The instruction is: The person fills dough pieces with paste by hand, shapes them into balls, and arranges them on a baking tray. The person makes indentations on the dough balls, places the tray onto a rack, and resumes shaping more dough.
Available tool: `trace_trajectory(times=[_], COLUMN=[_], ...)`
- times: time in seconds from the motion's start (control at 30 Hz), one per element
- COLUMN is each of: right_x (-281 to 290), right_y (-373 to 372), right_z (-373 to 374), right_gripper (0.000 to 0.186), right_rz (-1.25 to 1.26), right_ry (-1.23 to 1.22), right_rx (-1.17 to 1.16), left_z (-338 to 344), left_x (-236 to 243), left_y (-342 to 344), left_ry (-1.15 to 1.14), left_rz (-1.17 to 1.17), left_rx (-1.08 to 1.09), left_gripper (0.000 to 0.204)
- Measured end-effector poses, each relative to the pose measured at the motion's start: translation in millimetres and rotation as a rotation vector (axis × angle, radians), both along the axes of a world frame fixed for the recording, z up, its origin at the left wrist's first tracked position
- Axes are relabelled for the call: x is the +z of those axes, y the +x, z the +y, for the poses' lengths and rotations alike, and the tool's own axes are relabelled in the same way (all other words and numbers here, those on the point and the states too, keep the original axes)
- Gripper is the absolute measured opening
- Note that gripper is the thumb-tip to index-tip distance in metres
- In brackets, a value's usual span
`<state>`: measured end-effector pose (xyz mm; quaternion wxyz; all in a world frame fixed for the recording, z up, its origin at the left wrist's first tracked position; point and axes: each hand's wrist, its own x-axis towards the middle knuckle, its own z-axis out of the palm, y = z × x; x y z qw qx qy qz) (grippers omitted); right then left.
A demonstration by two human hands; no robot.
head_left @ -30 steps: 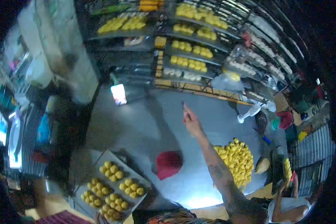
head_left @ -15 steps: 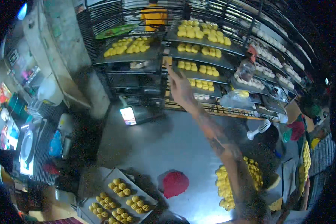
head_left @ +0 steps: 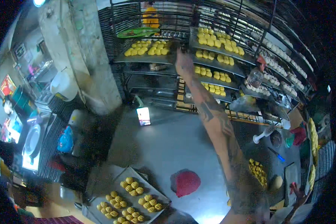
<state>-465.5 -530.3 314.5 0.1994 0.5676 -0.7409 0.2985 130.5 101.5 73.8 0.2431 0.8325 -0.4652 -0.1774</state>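
My tattooed right arm reaches across the table to the rack, and my right hand (head_left: 185,66) is raised at the gap between two stacks of trays. Its fingers are blurred against the dark rack bars, so I cannot make out a grip. Left of it is a tray of yellow dough pieces (head_left: 147,50); right of it, an upper tray of yellow dough pieces (head_left: 218,40). My left hand is out of view. On the table are a tray of ridged dough balls (head_left: 130,203), a dark red mound (head_left: 187,183) and a pile of yellow dough pieces (head_left: 258,172), partly behind my arm.
A lit phone (head_left: 143,116) stands at the table's far side. To the right lie a white brush (head_left: 264,133) and a blue-handled knife (head_left: 276,154). Another person's hand (head_left: 297,190) shows at the right edge. A green leaf-shaped piece (head_left: 138,33) lies atop the rack.
My right hand has risen a little along the rack, its fingers less distinct than before. The whole view has shifted, and the other person's hand now shows at the right.
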Motion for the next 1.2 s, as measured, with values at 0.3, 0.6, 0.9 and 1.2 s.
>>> trace_trajectory(times=[0.3, 0.6, 0.9, 1.2], right_x=[21.2, 6.9, 8.6, -220.1], right_y=[-11.6, -20.6, 33.6, 234.3], right_z=[-16.9, -70.4, 134.5, 501.8], right_gripper=[0.064, 0.056, 0.046, 0.039], right_rz=[-0.161, -0.356, -0.518, -1.34], right_ry=[-0.405, -0.376, -0.224, 0.236], right_rx=[0.279, 0.197, 0.282, 0.235], left_z=[-18.6, -21.8, -5.4, -19.0], left_x=[-21.6, 70.0, 12.9, -90.0], left_y=[47.2, -38.8, 48.7, 166.4], left_ry=[-0.058, -0.033, -0.152, 0.289], left_rz=[0.272, 0.201, 0.066, 1.433], left_rx=[0.084, 0.386, 0.247, 0.29], left_gripper=[0.026, 0.025, 0.034, 0.026])
